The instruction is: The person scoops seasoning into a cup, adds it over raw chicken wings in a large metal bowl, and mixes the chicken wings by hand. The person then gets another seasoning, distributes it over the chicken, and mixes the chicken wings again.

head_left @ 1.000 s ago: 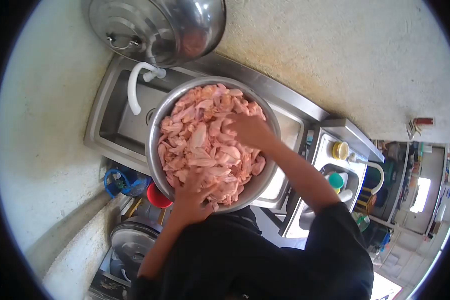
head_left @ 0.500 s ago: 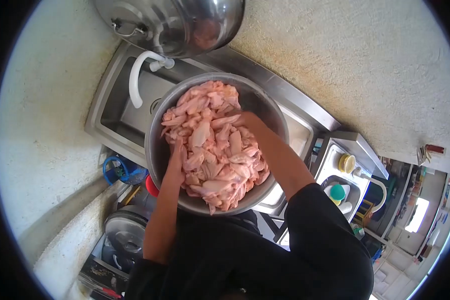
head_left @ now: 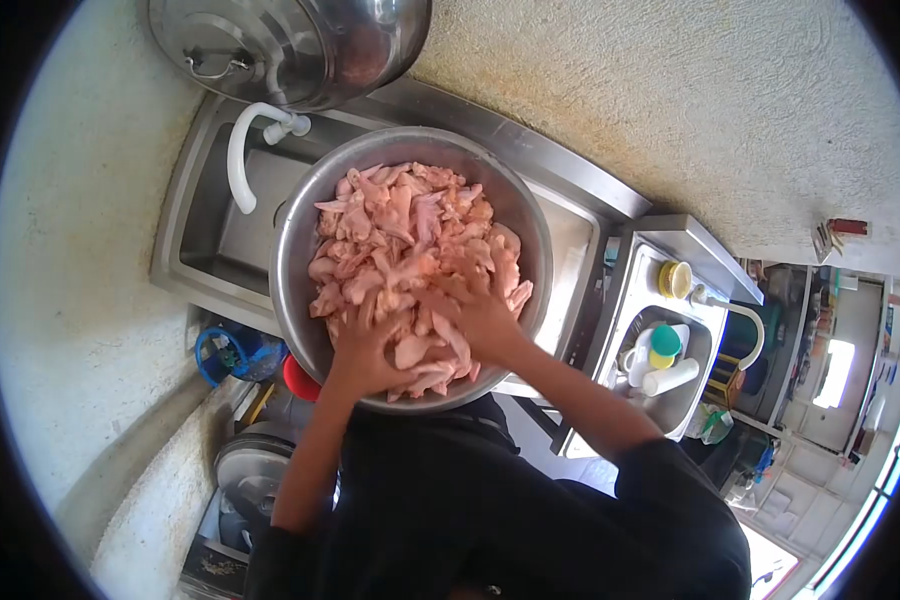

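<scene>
A wide steel bowl [head_left: 288, 300] is heaped with raw chicken wings [head_left: 405, 215], pale pink and glistening. My left hand [head_left: 368, 352] rests on the near-left part of the heap, its fingers spread over the wings. On the near-right side my right hand [head_left: 485, 325] lies on the meat, fingers apart and the tips partly sunk between pieces. Neither hand is closed around a piece. The bowl sits over the steel sink unit [head_left: 185, 270], in front of my body.
A white curved faucet [head_left: 238, 165] stands behind the left basin. A large lidded steel pot [head_left: 375, 40] is at the back left. To the right, another sink [head_left: 705, 345] holds containers. A red object [head_left: 300, 380] and a blue one [head_left: 240, 355] are below at left.
Both hands have come up from the sides of the heap and now lie spread on its near part. The wings are rearranged, and the bowl appears slightly farther left and up.
</scene>
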Demonstrator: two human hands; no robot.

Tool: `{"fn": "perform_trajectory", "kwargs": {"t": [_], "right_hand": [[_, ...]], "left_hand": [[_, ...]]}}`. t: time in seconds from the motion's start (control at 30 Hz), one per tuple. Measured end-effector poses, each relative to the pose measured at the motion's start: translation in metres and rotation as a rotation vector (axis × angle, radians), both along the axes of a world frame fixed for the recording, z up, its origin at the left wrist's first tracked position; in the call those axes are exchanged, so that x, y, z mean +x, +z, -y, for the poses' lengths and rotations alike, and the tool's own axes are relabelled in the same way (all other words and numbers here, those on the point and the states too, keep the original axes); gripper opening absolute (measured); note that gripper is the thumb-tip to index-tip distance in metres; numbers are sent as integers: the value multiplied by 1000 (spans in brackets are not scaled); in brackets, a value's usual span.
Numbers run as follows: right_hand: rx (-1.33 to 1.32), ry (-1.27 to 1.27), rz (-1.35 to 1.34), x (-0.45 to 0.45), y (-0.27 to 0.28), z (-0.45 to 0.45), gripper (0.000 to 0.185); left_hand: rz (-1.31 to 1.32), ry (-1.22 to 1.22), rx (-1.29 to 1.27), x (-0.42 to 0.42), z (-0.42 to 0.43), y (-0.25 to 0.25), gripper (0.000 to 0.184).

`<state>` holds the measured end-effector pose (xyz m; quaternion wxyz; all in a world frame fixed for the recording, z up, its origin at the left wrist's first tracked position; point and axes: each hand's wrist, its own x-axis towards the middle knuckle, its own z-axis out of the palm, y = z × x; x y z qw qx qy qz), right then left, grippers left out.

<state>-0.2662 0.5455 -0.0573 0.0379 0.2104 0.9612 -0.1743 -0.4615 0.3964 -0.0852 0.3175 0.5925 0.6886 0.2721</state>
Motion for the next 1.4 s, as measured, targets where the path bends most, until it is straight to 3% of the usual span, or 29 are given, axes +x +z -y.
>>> {"fn": "perform_trajectory", "kwargs": {"t": [0.07, 0.17, 0.2, 0.27, 0.37, 0.43, 0.47, 0.57, 0.67, 0.73, 0.8, 0.9, 0.93, 0.97, 1.0, 1.13, 1.2, 1.27, 1.3, 1.33, 1.4], "right_hand": [[137, -23, 245, 8, -16, 27, 82], [78, -25, 337, -4, -54, 29, 89], [93, -28, 348, -12, -68, 20, 96], [-11, -7, 97, -18, -113, -11, 97], [-143, -19, 501, -73, -74, -58, 78], [-144, 95, 528, -82, -91, -82, 63], [-40, 133, 333, -76, -77, -88, 58], [1, 109, -7, -58, -31, -123, 60], [-272, -165, 221, -69, 6, -158, 70], [-407, -238, 269, -77, -17, -166, 79], [-641, -331, 375, -81, -69, -184, 98], [-740, -414, 439, -91, -83, -176, 101], [-1153, -398, 407, -96, -79, -179, 107], [-1172, -382, 402, -92, -83, -168, 107], [-1161, -351, 379, -102, -83, -172, 107], [-1243, -432, 378, -90, -96, -138, 101], [-1216, -480, 370, -82, -96, -133, 96], [-1075, -286, 340, -65, -69, -121, 96], [-995, -188, 322, -56, -51, -117, 97], [-847, -108, 5, -42, -24, -100, 95], [-743, -203, -8, -25, 15, -60, 88]], "left_hand": [[-33, 34, 17, 12, 12, 0, 61], [-173, 40, 137, 23, 15, -7, 47], [-141, 49, 122, 26, 14, -5, 42], [-185, -12, 130, 32, 7, -4, 41], [-268, -131, 136, 40, 12, -4, 40], [-204, -160, 119, 39, 16, 11, 42], [-233, -129, -9, 39, 23, 22, 48], [-12, 357, 32, 22, 36, 34, 65], [333, 654, -223, -9, 32, 9, 87], [467, 800, -244, -18, 11, -11, 93], [678, 907, -231, -20, -10, -40, 98], [1137, 930, -207, -36, -50, -70, 100], [1307, 875, -274, -43, -58, -68, 100], [1476, 808, -344, -46, -59, -67, 101], [1365, 716, -273, -49, -66, -91, 96], [1256, 713, -571, -60, -91, -69, 75], [1018, 532, -443, -57, -92, -55, 68], [1011, 248, -355, -55, -92, -27, 68], [874, 167, -196, -50, -88, -20, 68], [734, 87, -35, -41, -79, -13, 69], [420, -24, 165, -27, -52, 0, 71]]}}
